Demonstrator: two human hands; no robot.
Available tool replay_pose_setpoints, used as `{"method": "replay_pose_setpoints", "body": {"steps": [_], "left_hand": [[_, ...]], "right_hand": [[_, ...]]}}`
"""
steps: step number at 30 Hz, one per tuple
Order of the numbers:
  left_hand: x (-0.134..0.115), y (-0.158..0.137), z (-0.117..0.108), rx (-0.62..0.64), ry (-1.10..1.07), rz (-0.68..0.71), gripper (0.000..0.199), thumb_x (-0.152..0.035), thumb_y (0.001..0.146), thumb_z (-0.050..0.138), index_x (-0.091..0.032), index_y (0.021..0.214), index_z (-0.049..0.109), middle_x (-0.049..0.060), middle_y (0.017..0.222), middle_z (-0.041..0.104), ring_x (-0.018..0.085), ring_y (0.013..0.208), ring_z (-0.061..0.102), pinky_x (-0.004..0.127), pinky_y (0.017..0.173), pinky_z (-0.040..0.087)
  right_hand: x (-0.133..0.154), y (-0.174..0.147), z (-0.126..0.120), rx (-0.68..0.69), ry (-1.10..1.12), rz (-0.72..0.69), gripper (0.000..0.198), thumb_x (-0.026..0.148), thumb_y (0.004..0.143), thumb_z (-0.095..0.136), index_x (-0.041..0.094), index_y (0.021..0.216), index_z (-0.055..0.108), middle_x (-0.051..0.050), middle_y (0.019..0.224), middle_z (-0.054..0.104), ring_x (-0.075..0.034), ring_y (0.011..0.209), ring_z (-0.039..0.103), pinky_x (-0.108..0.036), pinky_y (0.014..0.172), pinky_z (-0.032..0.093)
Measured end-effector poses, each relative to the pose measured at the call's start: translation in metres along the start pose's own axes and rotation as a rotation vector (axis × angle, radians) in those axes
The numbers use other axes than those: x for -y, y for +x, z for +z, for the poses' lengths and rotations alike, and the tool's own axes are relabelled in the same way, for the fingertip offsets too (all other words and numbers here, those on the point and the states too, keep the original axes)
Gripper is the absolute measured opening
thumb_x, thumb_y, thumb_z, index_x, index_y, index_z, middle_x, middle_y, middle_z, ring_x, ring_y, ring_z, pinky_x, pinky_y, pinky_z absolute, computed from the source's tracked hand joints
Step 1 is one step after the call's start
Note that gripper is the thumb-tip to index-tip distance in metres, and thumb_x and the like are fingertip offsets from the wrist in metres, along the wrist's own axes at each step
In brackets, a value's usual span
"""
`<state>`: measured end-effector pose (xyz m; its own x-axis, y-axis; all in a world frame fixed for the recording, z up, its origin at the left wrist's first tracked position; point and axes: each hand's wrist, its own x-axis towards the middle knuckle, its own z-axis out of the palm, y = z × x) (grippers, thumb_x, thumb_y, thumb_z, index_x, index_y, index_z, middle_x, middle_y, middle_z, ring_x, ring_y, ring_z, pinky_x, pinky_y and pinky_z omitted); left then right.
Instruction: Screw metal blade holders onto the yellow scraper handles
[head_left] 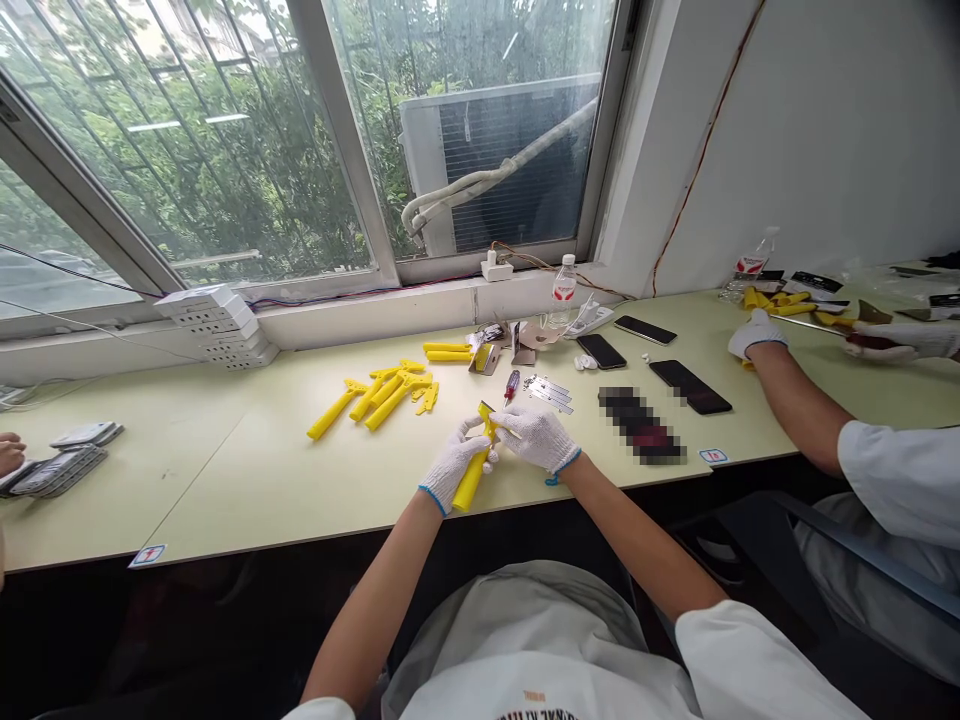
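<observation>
My left hand (452, 465), in a white knit glove with a blue cuff, is wrapped round the handle of a yellow scraper (471, 482), tilted with its head away from me. My right hand (538, 437), gloved alike, has its fingers pinched together at the scraper's head; whatever lies between them is hidden. Just beyond, a screwdriver (511, 386) with a red and blue handle lies beside flat metal strips (551, 392) and tiny loose parts. Several yellow scraper handles (386, 400) lie to the left, with small yellow pieces (427, 399) next to them.
Further back are two yellow scrapers (448, 353), cardboard pieces (523, 345) and a water bottle (564, 290). Phones (690, 386) lie to the right, beside a blurred-out item (641, 425). A co-worker's gloved hands (759, 336) work at far right. White boxes (217, 325) are stacked by the window.
</observation>
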<state>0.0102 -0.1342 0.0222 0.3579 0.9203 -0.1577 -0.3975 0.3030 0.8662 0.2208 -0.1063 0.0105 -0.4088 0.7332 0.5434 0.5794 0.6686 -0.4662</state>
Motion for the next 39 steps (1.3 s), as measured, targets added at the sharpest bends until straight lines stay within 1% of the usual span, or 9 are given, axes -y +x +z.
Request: {"method": "replay_pose_setpoints", "body": {"steps": [6, 11, 16, 19, 23, 26, 29, 34, 39], "left_hand": [[0.001, 0.002, -0.001, -0.008, -0.01, 0.009, 0.078, -0.015, 0.078, 0.086, -0.02, 0.148, 0.052, 0.006, 0.1, 0.072, 0.014, 0.071, 0.069, 0.023, 0.059, 0.051], [0.002, 0.003, -0.003, -0.017, -0.034, 0.002, 0.076, -0.015, 0.079, 0.085, -0.02, 0.147, 0.052, 0.005, 0.097, 0.071, 0.013, 0.069, 0.068, 0.021, 0.057, 0.05], [0.002, 0.003, -0.004, -0.005, -0.051, -0.026, 0.077, -0.015, 0.079, 0.085, -0.021, 0.149, 0.052, 0.005, 0.097, 0.07, 0.01, 0.062, 0.064, 0.019, 0.053, 0.048], [0.001, 0.003, -0.005, -0.004, -0.079, -0.05, 0.08, -0.013, 0.08, 0.084, -0.022, 0.152, 0.05, 0.007, 0.101, 0.071, 0.01, 0.061, 0.063, 0.019, 0.053, 0.049], [0.001, 0.002, -0.006, -0.004, -0.118, -0.073, 0.081, -0.013, 0.082, 0.084, -0.023, 0.154, 0.05, 0.008, 0.104, 0.072, 0.009, 0.062, 0.064, 0.018, 0.054, 0.051], [0.0, 0.002, -0.006, -0.012, -0.132, -0.084, 0.081, -0.012, 0.082, 0.084, -0.023, 0.154, 0.049, 0.007, 0.103, 0.071, 0.01, 0.063, 0.065, 0.018, 0.054, 0.052], [0.001, 0.003, -0.007, -0.005, -0.147, -0.096, 0.079, -0.012, 0.084, 0.084, -0.024, 0.154, 0.05, 0.007, 0.104, 0.071, 0.009, 0.063, 0.065, 0.018, 0.054, 0.053], [0.003, 0.005, -0.01, 0.012, -0.164, -0.111, 0.078, -0.012, 0.086, 0.084, -0.025, 0.155, 0.05, 0.008, 0.107, 0.072, 0.009, 0.062, 0.065, 0.017, 0.054, 0.053], [0.005, 0.007, -0.012, 0.025, -0.197, -0.117, 0.081, -0.012, 0.086, 0.085, -0.025, 0.158, 0.048, 0.012, 0.116, 0.073, 0.009, 0.065, 0.067, 0.017, 0.055, 0.054]], "right_hand": [[0.0, 0.0, 0.0, 0.01, -0.016, -0.016, 0.034, 0.048, 0.111, 0.062, 0.019, 0.127, 0.072, -0.011, 0.129, 0.069, -0.017, 0.109, 0.068, -0.035, 0.099, 0.061], [-0.006, 0.004, 0.003, 0.023, -0.046, -0.03, 0.035, 0.048, 0.11, 0.063, 0.018, 0.125, 0.072, -0.01, 0.122, 0.071, -0.016, 0.102, 0.067, -0.033, 0.094, 0.06], [-0.011, 0.007, 0.006, 0.025, -0.1, -0.03, 0.017, 0.031, 0.104, 0.067, 0.021, 0.113, 0.078, -0.011, 0.112, 0.075, -0.018, 0.091, 0.067, -0.028, 0.08, 0.053], [-0.011, 0.007, 0.006, 0.023, -0.117, -0.022, 0.016, 0.025, 0.1, 0.067, 0.023, 0.107, 0.081, -0.011, 0.109, 0.076, -0.021, 0.091, 0.069, -0.027, 0.076, 0.05], [-0.01, 0.008, 0.006, 0.033, -0.132, 0.001, 0.017, 0.027, 0.096, 0.072, 0.023, 0.108, 0.083, -0.011, 0.107, 0.076, -0.022, 0.093, 0.069, -0.027, 0.077, 0.05], [-0.008, 0.008, 0.006, 0.038, -0.142, 0.033, 0.023, 0.031, 0.094, 0.074, 0.02, 0.113, 0.084, -0.013, 0.105, 0.076, -0.023, 0.097, 0.069, -0.027, 0.08, 0.05], [-0.005, 0.009, 0.005, 0.048, -0.149, 0.067, 0.028, 0.031, 0.096, 0.072, 0.017, 0.117, 0.084, -0.015, 0.108, 0.076, -0.023, 0.1, 0.069, -0.026, 0.085, 0.051], [-0.002, 0.009, 0.002, 0.078, -0.152, 0.105, 0.028, 0.029, 0.099, 0.069, 0.016, 0.118, 0.085, -0.016, 0.111, 0.076, -0.022, 0.102, 0.069, -0.026, 0.091, 0.052], [-0.001, 0.01, 0.0, 0.11, -0.158, 0.139, 0.028, 0.028, 0.104, 0.063, 0.015, 0.117, 0.084, -0.015, 0.113, 0.077, -0.019, 0.099, 0.069, -0.025, 0.09, 0.053]]}}
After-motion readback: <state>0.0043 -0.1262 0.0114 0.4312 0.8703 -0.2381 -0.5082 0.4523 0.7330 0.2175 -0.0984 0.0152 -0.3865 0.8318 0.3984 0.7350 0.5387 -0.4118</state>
